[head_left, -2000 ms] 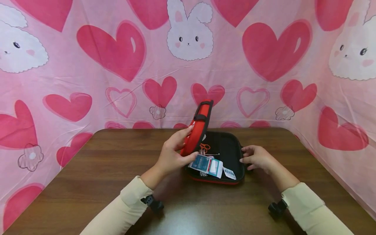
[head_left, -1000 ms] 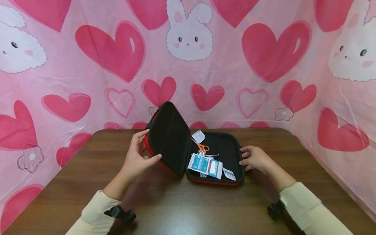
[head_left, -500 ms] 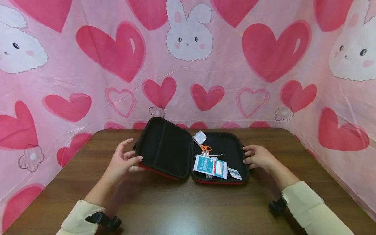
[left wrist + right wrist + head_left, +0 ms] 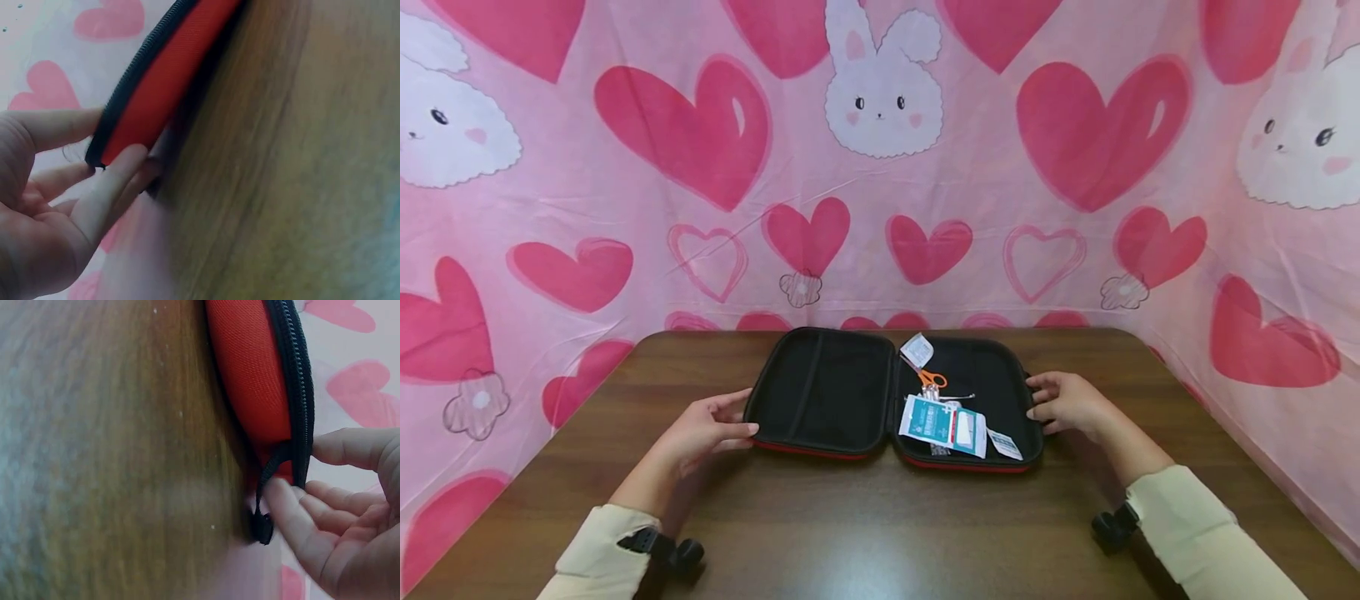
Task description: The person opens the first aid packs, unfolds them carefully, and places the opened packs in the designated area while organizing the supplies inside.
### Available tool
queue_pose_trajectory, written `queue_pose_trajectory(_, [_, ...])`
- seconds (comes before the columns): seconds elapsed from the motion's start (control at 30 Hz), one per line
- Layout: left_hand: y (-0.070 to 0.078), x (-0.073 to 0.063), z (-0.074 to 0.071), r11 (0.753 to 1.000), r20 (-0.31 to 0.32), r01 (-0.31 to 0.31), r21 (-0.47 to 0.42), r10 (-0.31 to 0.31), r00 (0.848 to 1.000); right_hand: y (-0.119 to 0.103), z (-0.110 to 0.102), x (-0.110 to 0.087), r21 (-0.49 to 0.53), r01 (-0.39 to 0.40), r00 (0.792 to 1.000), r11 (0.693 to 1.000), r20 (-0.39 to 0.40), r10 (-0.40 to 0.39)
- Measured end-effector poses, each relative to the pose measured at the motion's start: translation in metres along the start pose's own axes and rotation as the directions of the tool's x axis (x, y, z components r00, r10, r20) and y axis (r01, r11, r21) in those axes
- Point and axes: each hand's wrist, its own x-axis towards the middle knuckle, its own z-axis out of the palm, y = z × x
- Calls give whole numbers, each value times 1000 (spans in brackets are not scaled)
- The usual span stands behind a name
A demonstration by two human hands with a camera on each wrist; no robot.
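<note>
A red first-aid case [image 4: 842,454] with black lining lies opened out on the table in the head view. At its left side my left hand [image 4: 711,433] holds the rim of the lid half; the left wrist view shows fingers around the red wall [image 4: 159,94] and black zipper edge [image 4: 134,75]. The right hand [image 4: 1071,406] grips the outer rim of the other half. Near those fingertips hangs a black strap [image 4: 270,472]. Inside lie a teal-and-white packet [image 4: 943,423], orange-handled scissors [image 4: 932,379], and small white packets [image 4: 917,350], one near the front right corner.
The brown wooden table [image 4: 880,533] extends around the case. Behind it hangs a pink cloth [image 4: 970,183] with hearts and rabbits. Black wrist cameras [image 4: 685,554] sit below both sleeves. A thin metal piece [image 4: 958,397] lies beside the scissors.
My left hand has swung the case's lid from nearly upright over to the left and down onto the table. The right hand has stayed at the right rim; the case has shifted slightly right.
</note>
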Motion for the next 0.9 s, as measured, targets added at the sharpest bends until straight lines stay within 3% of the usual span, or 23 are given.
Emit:
queue_pose_trajectory(0.2, [-1,4,1,997,-17,49,60,-48,999,-3,-2,-3,-80,-17,1000,997,15,18])
queue_pose_trajectory(0.47, [6,1,6,980,-33,48,194,-43,999,-1,0,-4,-10,0,1000,1000,23,1])
queue_pose_trajectory(0.53, [10,1,6,960,-55,41,276,-27,998,0,0,-4,9,-5,1000,1000,22,5])
queue_pose_trajectory(0.6, [15,2,7,914,-77,17,405,16,997,1,0,-4,28,-10,1000,1000,24,10])
queue_pose_trajectory(0.7, [25,4,9,789,-106,-16,614,103,989,3,-1,-3,73,-23,999,997,25,21])
queue_pose_trajectory(0.73, [29,6,11,744,-103,-33,668,136,985,3,-1,-3,89,-26,999,996,26,23])
queue_pose_trajectory(0.8, [35,8,15,676,-90,-65,734,191,978,5,-1,-3,119,-29,999,993,30,26])
queue_pose_trajectory(0.83, [39,9,18,653,-82,-80,753,213,974,6,0,-2,137,-35,999,990,28,31])
queue_pose_trajectory(0.9, [45,13,24,633,-64,-112,766,249,966,7,0,-2,164,-37,999,986,32,32])
